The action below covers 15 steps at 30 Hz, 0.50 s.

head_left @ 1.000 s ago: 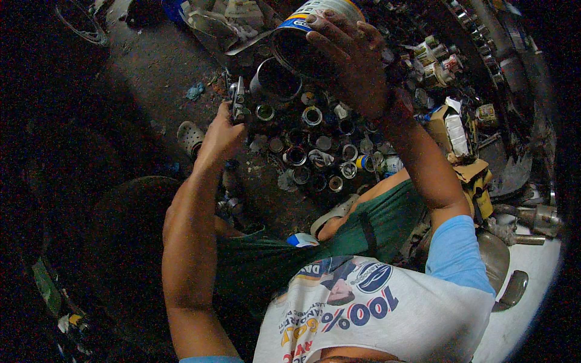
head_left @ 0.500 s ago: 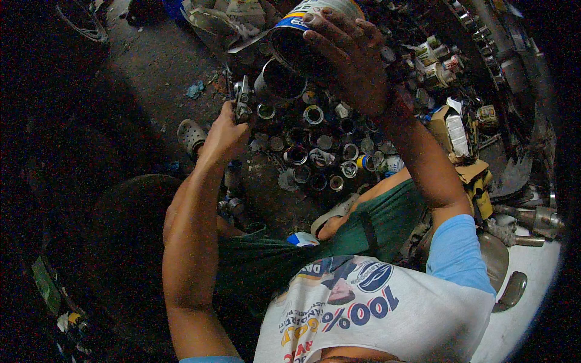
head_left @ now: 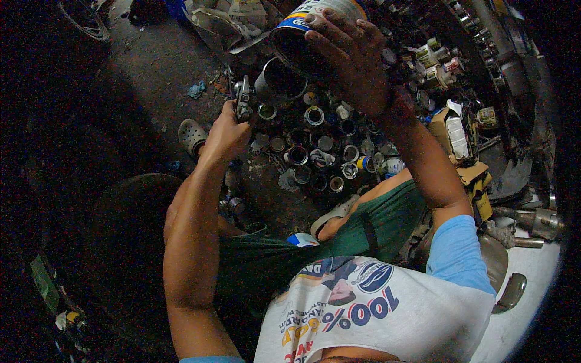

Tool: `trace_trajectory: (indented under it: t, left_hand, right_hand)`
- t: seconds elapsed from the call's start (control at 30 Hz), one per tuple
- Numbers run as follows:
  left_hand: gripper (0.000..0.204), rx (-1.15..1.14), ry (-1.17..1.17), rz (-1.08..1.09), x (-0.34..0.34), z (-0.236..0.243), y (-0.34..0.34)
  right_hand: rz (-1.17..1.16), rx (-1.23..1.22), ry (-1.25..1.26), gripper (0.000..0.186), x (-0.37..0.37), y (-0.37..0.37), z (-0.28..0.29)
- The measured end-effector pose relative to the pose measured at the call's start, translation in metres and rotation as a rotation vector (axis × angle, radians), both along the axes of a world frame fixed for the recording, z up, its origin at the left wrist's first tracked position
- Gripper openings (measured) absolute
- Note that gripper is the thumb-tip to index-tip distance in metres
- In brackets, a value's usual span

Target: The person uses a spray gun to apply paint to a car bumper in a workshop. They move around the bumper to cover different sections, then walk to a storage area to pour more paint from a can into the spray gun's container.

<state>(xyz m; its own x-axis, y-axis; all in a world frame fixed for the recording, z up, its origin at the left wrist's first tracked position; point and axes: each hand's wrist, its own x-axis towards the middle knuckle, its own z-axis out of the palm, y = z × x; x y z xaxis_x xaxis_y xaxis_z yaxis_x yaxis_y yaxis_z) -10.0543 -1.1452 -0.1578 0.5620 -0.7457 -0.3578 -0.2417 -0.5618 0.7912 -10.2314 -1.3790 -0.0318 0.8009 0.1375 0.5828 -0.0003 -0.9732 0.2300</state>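
Note:
My left hand (head_left: 232,128) is closed around a metal spray gun (head_left: 243,100). A round grey metal cup (head_left: 264,86) with a dark inside sits right beside the gun and appears joined to it. Over the cup, my right hand (head_left: 357,63) grips a large paint can (head_left: 324,13) with a blue, yellow and white label. The can is tilted, its dark mouth facing down toward the cup; whether anything flows between them is too dark to tell. Several small open cans (head_left: 314,115) stand on the floor below both hands.
A yellow and brown cardboard box (head_left: 478,184) and more jars and cans (head_left: 436,75) lie to the right. Crumpled paper (head_left: 233,18) is at the far side. A blue scrap (head_left: 196,89) lies on the dark floor. My shoes (head_left: 192,136) flank the small cans.

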Motion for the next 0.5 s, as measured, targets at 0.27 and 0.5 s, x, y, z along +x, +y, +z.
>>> trace_trajectory:
  t: [0.27,0.5]
  left_hand:
    - [0.059,-0.022,-0.091,-0.043,0.007,-0.01,0.003]
    - [0.06,-0.006,-0.051,-0.031,-0.001,0.008,-0.001]
  right_hand:
    - [-0.016,-0.006,0.013,0.083,0.002,-0.003,0.0]
    - [-0.016,-0.01,0.021,0.086,0.0,-0.008,0.0]
